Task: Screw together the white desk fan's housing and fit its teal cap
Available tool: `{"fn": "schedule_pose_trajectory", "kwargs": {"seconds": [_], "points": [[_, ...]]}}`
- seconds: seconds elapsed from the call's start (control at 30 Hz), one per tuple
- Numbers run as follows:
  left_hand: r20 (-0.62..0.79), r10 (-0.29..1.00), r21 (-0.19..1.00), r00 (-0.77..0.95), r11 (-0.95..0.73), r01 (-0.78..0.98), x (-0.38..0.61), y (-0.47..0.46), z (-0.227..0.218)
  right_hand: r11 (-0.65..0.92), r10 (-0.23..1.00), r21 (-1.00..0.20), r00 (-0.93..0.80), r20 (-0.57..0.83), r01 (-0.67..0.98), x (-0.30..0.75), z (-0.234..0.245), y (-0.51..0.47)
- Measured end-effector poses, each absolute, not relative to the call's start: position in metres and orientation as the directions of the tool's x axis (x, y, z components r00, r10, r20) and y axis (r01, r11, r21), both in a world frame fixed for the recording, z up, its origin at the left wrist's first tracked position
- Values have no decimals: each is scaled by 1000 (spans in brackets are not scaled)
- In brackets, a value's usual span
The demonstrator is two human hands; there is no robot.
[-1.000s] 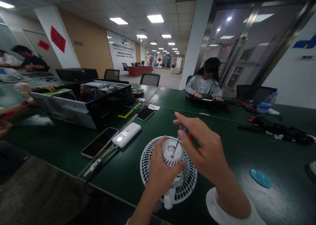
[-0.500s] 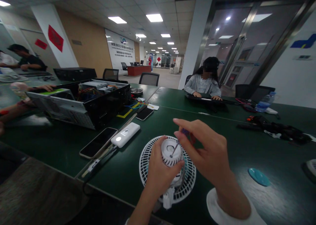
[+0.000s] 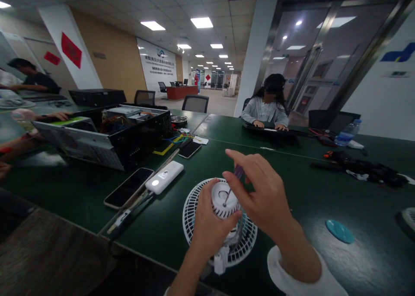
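Note:
My left hand [image 3: 212,220] is wrapped around the white motor housing [image 3: 223,202] of a small desk fan, which stands on end above the table. The round white wire guard [image 3: 195,209] of the fan lies behind it, with a blue blade showing faintly through. My right hand [image 3: 262,192] pinches a small screwdriver [image 3: 238,172] with a purple handle. Its thin metal shaft reaches down into the recess in the housing's top. My fingers hide most of the handle, and the screw head is hidden.
Left of my hands lie a smartphone [image 3: 129,188] and a white power bank [image 3: 164,177] on the green table [image 3: 308,209]. Beyond stands an open computer case [image 3: 136,136] with a co-worker's hand [image 3: 60,116] behind it. A seated person [image 3: 264,112] works across the table.
My right hand has rolled slightly on the screwdriver handle, its fingers now covering more of it. The housing and my left hand stay nearly in place.

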State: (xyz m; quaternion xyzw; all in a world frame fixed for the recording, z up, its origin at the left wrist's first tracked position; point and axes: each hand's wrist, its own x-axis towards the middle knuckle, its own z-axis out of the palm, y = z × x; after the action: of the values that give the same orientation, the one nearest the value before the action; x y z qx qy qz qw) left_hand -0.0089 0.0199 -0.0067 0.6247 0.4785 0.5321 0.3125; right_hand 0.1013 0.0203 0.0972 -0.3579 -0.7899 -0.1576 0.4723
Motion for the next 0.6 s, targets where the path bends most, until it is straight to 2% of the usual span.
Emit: {"fn": "schedule_pose_trajectory", "kwargs": {"seconds": [0.1, 0.17, 0.3, 0.37, 0.5, 0.6], "points": [[366, 930, 899, -24, -347, 268, -9, 20, -6, 752, 492, -205, -326, 807, 627, 105, 99, 18], [376, 926, 896, -14, -360, 259, -9, 20, -6, 769, 495, -222, -338, 801, 600, 105, 99, 17], [376, 927, 901, -17, -361, 239, -9, 20, -6, 709, 387, -81, -291, 875, 700, 101, 98, 20], [367, 930, 905, -15, -354, 236, -9, 19, -5, 679, 375, -55, -282, 883, 732, 101, 98, 21], [358, 933, 907, -16, -344, 242, -10, 19, -3, 727, 457, -163, -292, 840, 667, 106, 101, 17], [369, 929, 902, -18, -353, 250, -10, 19, -3, 764, 465, -210, -295, 834, 610, 107, 101, 15]]}}
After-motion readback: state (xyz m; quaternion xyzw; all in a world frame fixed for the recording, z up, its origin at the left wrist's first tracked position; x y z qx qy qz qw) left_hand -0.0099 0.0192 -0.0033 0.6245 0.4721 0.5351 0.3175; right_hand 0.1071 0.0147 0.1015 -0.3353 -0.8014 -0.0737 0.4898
